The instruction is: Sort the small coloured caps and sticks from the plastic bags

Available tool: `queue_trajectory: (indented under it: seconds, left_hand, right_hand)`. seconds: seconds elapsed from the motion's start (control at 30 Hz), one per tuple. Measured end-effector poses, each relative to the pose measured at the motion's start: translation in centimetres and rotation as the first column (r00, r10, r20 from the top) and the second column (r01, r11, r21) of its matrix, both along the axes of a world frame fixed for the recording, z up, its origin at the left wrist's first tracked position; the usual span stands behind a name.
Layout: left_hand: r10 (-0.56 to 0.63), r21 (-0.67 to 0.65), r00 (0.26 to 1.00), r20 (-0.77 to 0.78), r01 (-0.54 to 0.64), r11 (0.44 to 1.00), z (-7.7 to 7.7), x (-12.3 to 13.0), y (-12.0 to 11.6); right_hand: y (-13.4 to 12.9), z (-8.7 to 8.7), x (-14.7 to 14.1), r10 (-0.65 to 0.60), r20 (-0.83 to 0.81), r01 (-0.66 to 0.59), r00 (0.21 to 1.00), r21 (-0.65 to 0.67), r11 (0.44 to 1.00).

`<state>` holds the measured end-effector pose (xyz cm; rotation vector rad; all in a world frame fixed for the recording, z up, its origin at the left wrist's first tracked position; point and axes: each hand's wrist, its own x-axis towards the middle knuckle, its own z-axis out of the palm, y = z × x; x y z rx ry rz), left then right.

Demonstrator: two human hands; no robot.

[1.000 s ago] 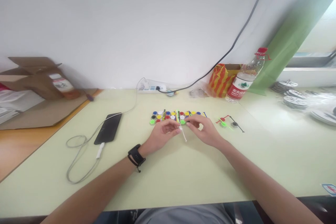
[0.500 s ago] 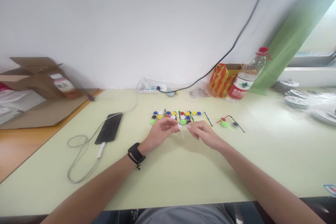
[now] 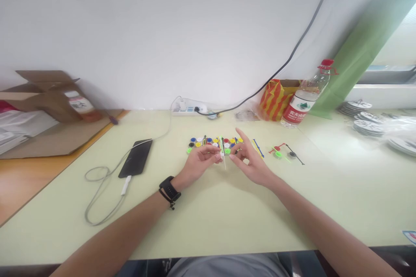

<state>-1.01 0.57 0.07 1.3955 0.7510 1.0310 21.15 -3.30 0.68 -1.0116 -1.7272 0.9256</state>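
My left hand (image 3: 202,160) is closed in a pinch on a small white arrow spinner (image 3: 224,162), its thin pointer sticking out towards me. Close by on the right, my right hand (image 3: 253,165) is open, index finger raised and spread from the thumb. Behind both hands lie rows of small coloured discs (image 3: 193,140) with narrow arrow strips between them. More blue and yellow arrow strips (image 3: 258,148) rest just past my right hand. Farther right sit a red spinner (image 3: 277,149), a green spinner (image 3: 278,155) and a black spinner (image 3: 293,154). My hands hide some of the discs.
A phone (image 3: 135,158) with a looped cable lies to the left. At the wall are a power strip (image 3: 189,109), a striped bag (image 3: 272,100) and a water bottle (image 3: 297,106). Stacked discs (image 3: 368,127) stand far right, a cardboard box (image 3: 48,88) far left.
My right hand has opened from a closed pose, its index finger lifting up and away from the spinner. My left hand keeps its hold and has barely moved.
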Motion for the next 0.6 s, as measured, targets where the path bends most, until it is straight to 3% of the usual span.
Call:
queue_trajectory:
  seconds: [0.13, 0.3, 0.5, 0.6]
  left_hand:
    - [0.017, -0.004, 1.000, 0.007, -0.017, 1.000, 0.1, 0.0, 0.0]
    - [0.005, 0.001, 1.000, -0.013, -0.005, 1.000, 0.1, -0.1, 0.1]
    - [0.003, 0.005, 1.000, 0.001, -0.003, 1.000, 0.1, -0.1, 0.0]
    - [0.009, 0.012, 1.000, -0.018, -0.009, 1.000, 0.4, -0.1, -0.2]
  right_hand:
    - [-0.1, -0.2, -0.2, -0.009, -0.012, 0.010, 1.000, 0.019, 1.000]
    - [-0.4, -0.3, -0.3, -0.067, 0.090, 0.057, 0.994, 0.103, 0.993]
    - [-0.2, 0.7, 0.4, 0.118, 0.096, -0.104, 0.988, -0.140, 0.985]
    - [0.1, 0.9, 0.4, 0.059, 0.039, -0.056, 0.997, -0.084, 0.995]
